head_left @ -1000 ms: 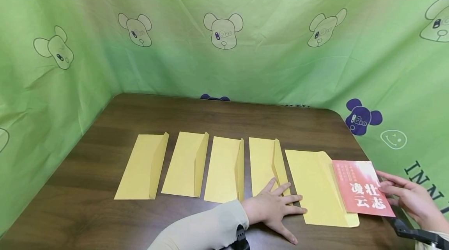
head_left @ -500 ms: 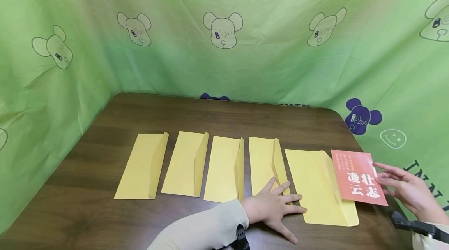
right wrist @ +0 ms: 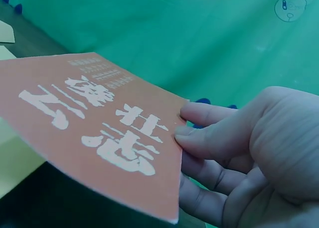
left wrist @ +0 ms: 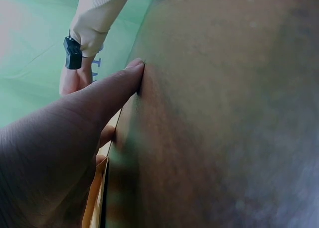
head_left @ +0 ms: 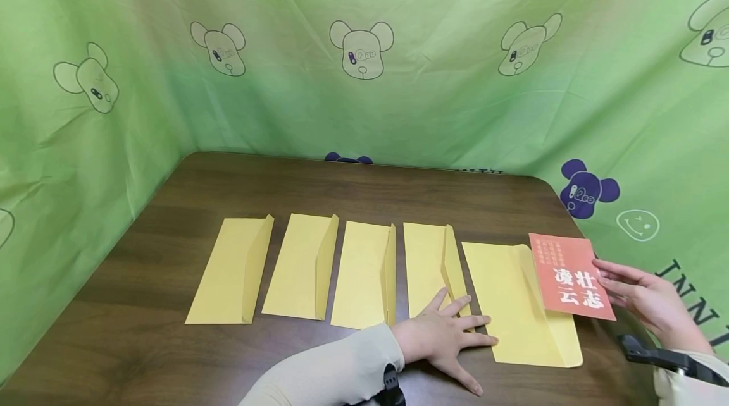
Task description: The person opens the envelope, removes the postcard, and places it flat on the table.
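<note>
A red card [head_left: 569, 276] with white characters is pinched along its right edge by my right hand [head_left: 649, 298]; in the right wrist view the thumb [right wrist: 194, 138] lies on top and the fingers underneath. The card's left part overlaps the unfolded flap of the rightmost yellow envelope [head_left: 507, 305], and it looks raised and tilted above it. My left hand [head_left: 447, 339] lies flat with spread fingers, its fingertips touching this envelope's left edge and the lower end of the neighbouring envelope [head_left: 424, 254]. Whether the card's left edge enters the envelope I cannot tell.
Three more yellow envelopes, [head_left: 222, 273] the leftmost among them, lie in a row to the left on the brown wooden table [head_left: 131, 330]. Their flaps are partly raised on the right side. A green printed curtain [head_left: 421, 109] hangs around the table's back and sides.
My right hand has moved the red card left and away from me, so it sits further over the envelope's flap. The left hand and the envelopes have stayed in place.
</note>
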Demonstrator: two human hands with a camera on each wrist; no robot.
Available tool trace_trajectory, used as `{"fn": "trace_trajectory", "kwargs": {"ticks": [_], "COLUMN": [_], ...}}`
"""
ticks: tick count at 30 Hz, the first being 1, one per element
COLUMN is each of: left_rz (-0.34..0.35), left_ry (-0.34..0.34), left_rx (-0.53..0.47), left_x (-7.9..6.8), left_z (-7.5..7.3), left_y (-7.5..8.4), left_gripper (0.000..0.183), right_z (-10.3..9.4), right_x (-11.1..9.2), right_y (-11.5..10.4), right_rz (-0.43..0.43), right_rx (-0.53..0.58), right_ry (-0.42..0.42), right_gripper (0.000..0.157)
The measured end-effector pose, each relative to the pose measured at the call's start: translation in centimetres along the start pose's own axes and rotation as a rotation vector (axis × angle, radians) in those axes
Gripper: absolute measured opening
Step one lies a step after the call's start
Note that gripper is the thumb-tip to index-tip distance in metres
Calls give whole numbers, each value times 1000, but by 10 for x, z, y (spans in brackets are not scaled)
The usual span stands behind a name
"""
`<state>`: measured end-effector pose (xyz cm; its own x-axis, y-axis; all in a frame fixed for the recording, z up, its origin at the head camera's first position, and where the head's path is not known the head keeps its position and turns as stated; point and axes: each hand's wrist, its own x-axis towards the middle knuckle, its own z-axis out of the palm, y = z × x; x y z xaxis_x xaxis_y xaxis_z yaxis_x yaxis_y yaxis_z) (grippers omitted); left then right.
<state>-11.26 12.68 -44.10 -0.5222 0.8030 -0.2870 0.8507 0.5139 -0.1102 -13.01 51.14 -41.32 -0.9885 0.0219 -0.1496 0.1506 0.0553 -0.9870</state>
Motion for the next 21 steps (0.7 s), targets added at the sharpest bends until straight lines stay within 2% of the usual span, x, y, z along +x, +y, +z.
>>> {"fn": "trace_trajectory", "kwargs": {"ticks": [6, 21], "left_rz": [2, 16], "left_ry": [7, 14], "left_rx": [-2, -5], "left_x": [0, 0], "left_z": [0, 1], "left_y": [-1, -2], "left_gripper": [84, 84], "right_z": [4, 20], "right_x": [7, 21], "right_y": [1, 1], "right_rz": [-25, -53], "right_rx": [67, 103], "right_ry": [-31, -79], "right_gripper": [43, 43]}}
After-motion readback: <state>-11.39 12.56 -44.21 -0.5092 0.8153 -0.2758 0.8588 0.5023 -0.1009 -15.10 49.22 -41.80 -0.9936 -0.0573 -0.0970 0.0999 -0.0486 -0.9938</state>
